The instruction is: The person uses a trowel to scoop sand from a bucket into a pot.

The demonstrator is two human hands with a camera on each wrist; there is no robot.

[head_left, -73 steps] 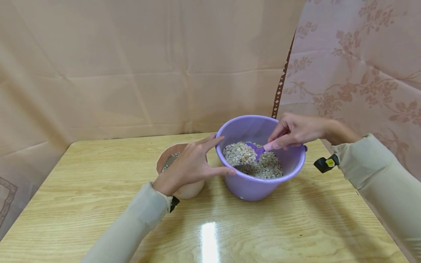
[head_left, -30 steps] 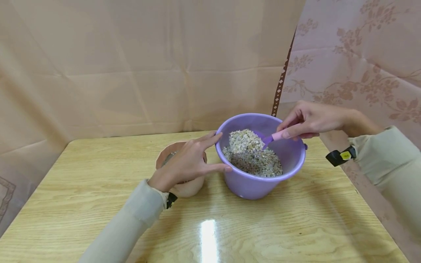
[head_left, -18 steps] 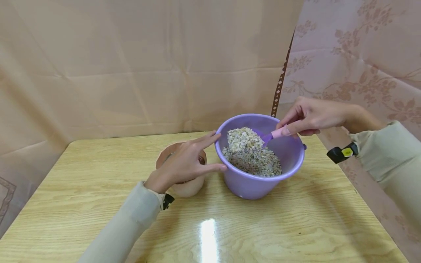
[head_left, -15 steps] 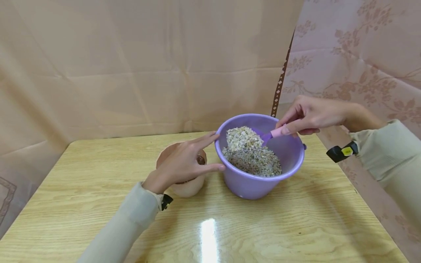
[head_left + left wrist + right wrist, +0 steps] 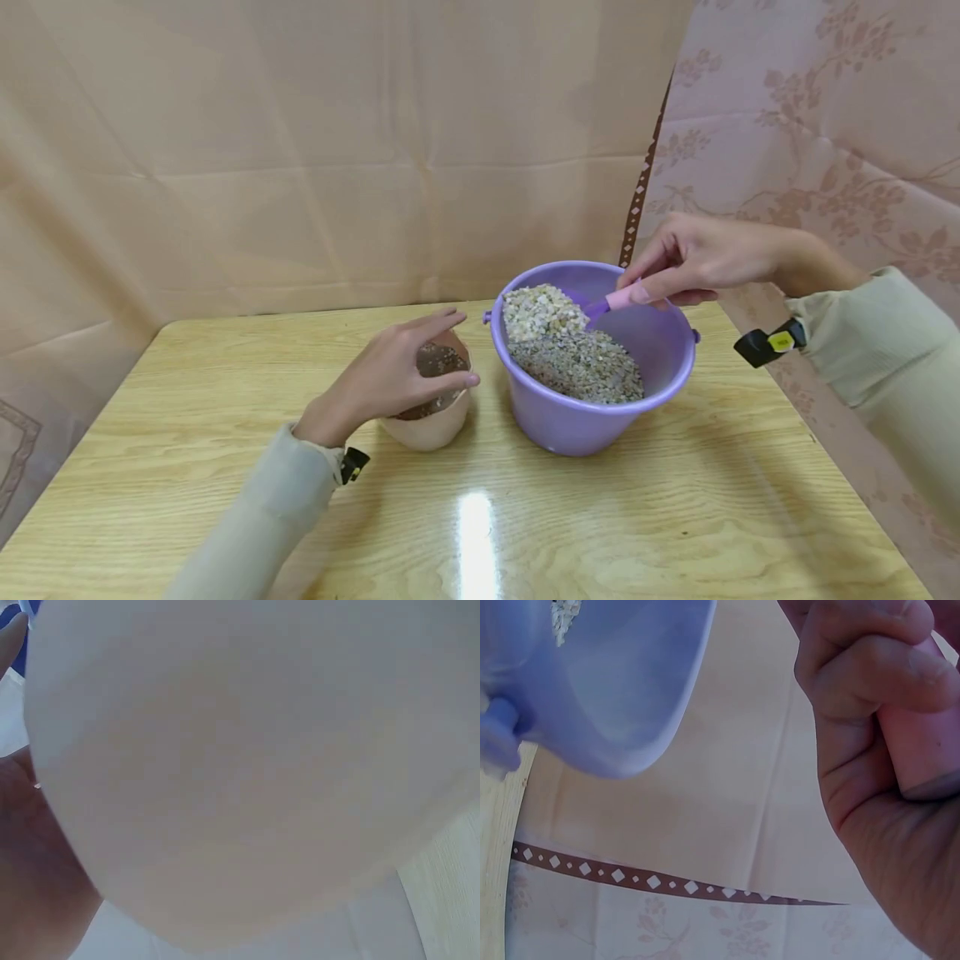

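Observation:
A purple bucket (image 5: 577,429) part full of pale gravel (image 5: 588,373) stands on the wooden table (image 5: 600,517). My right hand (image 5: 686,258) pinches the pink handle (image 5: 621,297) of a purple scoop. The scoop is heaped with gravel (image 5: 540,310) and hangs over the bucket's left rim. In the right wrist view my fingers (image 5: 870,697) curl round the handle (image 5: 922,750), with the bucket (image 5: 622,682) at upper left. My left hand (image 5: 382,375) grips a pink pot (image 5: 431,429) left of the bucket, over its dark contents (image 5: 441,360). The pot's wall (image 5: 247,772) fills the left wrist view.
Beige cloth (image 5: 300,150) hangs behind the table, and a floral curtain (image 5: 825,125) is on the right. The table's back edge runs just behind the bucket. Bare tabletop lies in front and to the left.
My left hand left the bucket's rim and moved left onto the pink pot. My right hand lifted the loaded scoop out of the gravel and carried it left.

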